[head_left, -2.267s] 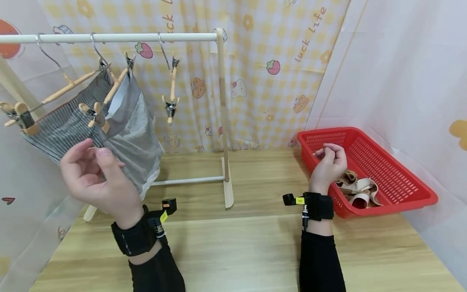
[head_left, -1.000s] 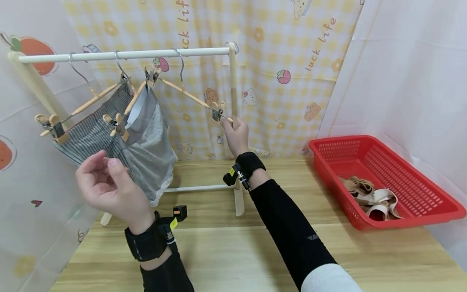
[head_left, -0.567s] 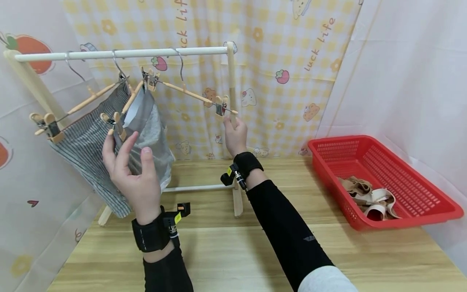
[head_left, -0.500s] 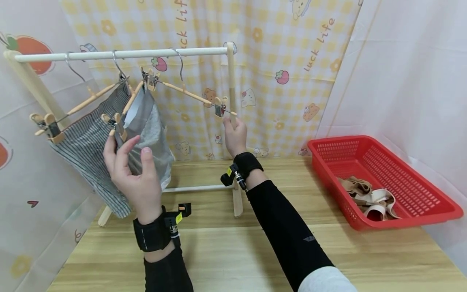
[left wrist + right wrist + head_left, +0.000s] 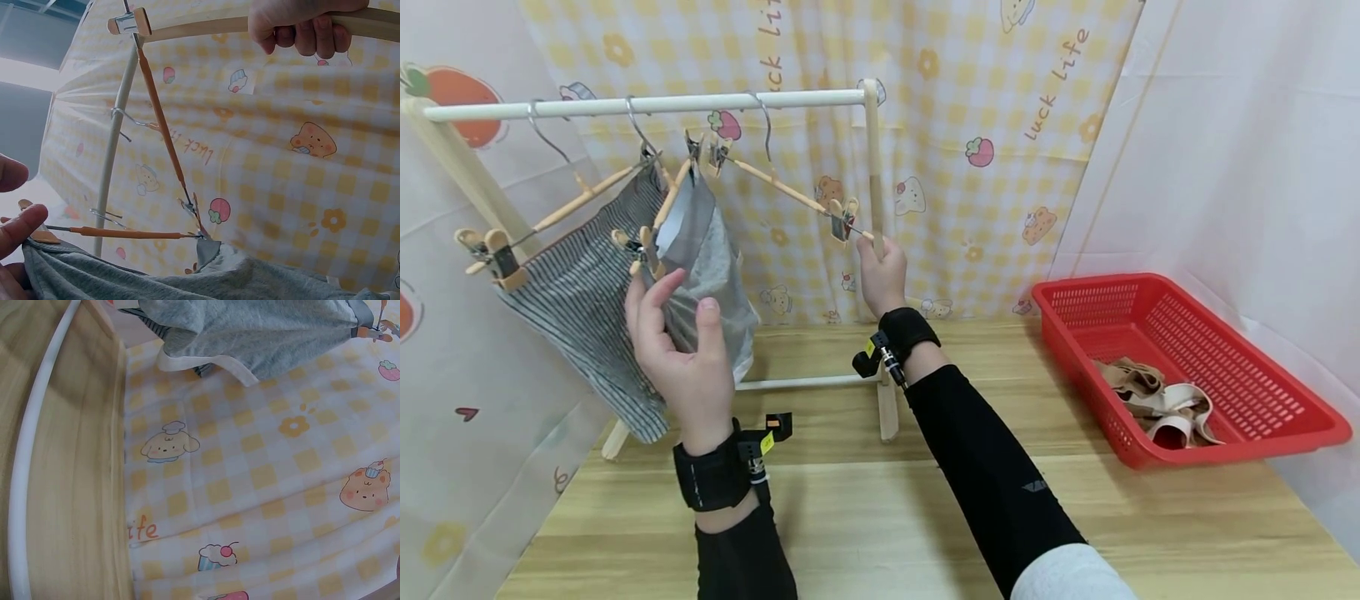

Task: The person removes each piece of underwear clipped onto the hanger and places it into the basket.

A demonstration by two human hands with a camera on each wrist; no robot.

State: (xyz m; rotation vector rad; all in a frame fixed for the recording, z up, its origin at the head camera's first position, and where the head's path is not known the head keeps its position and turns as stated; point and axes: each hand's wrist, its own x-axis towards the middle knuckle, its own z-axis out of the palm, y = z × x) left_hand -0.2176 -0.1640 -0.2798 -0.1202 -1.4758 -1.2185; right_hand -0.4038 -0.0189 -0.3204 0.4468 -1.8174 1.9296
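Note:
My right hand [image 5: 883, 279] grips the wooden upright post [image 5: 874, 158] of a small clothes rack; its curled fingers [image 5: 304, 37] show in the left wrist view. Just beside it is the lower clip end of a bare clip hanger [image 5: 778, 185], which slants down to the right from the rail. My left hand [image 5: 685, 367] is raised palm inward, fingers extended and thumb apart. Its fingertips are right at the near clip [image 5: 643, 250] of the middle hanger, which carries grey shorts [image 5: 703, 275]. Striped grey shorts [image 5: 587, 283] hang from the leftmost hanger.
The white rail [image 5: 700, 103] carries all three hangers. To the right, a red plastic basket [image 5: 1262, 417] holds bunched tan and cream items [image 5: 1180, 408]. Both stand on a wood-grain table [image 5: 887, 517], with a checked curtain [image 5: 1000, 75] behind.
My right hand has moved left from beside the basket to the rack post. The bare hanger has swung from end-on to broadside. My left hand has uncurled and reached toward the near clip.

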